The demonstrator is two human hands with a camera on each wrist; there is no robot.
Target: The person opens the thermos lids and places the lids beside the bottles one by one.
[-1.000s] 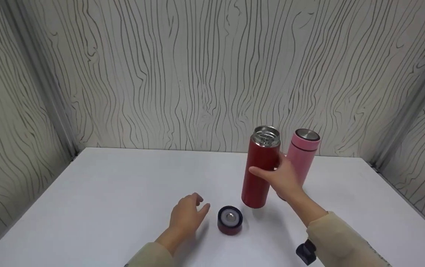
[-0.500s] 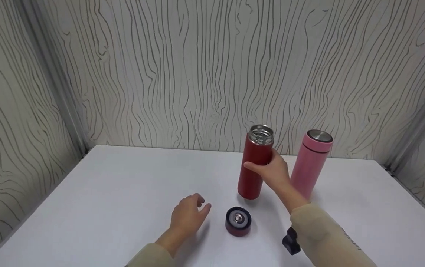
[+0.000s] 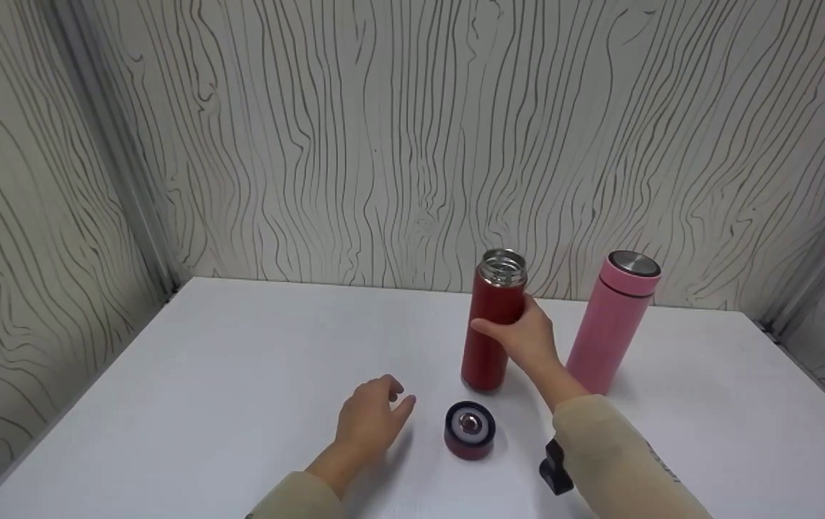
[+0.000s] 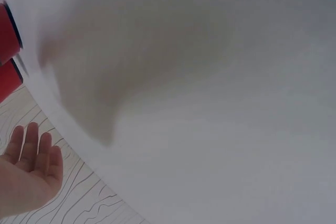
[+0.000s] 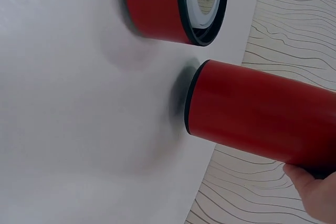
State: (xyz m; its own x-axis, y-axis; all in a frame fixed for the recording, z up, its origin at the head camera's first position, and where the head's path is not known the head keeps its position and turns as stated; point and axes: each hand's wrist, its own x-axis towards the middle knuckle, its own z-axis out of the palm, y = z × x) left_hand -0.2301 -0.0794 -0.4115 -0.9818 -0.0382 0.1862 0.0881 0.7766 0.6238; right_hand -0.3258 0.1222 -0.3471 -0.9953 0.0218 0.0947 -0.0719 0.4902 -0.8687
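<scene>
In the head view my right hand (image 3: 527, 335) grips a red thermos bottle (image 3: 488, 339) around its side, thumb in front. The bottle is upright and lidless, its bare steel neck showing. From the right wrist view, its base is close over the white table, and I cannot tell whether it touches. The bottle's cap (image 3: 470, 430) lies upside down in front of it, inner seal facing up. My left hand (image 3: 372, 418) hovers left of the cap, fingers loosely bent and holding nothing. In the left wrist view the fingers (image 4: 31, 148) appear apart from any object.
A pink thermos (image 3: 612, 324) with a steel-topped lid stands to the right, behind my right forearm. The white table (image 3: 261, 360) ends at a wood-grain patterned back panel (image 3: 383, 144). A dark device (image 3: 555, 468) is strapped beneath my right sleeve.
My right hand has moved the red bottle left, away from the pink thermos, and farther back relative to the cap. The head view has shifted slightly. The left hand keeps nearly the same pose.
</scene>
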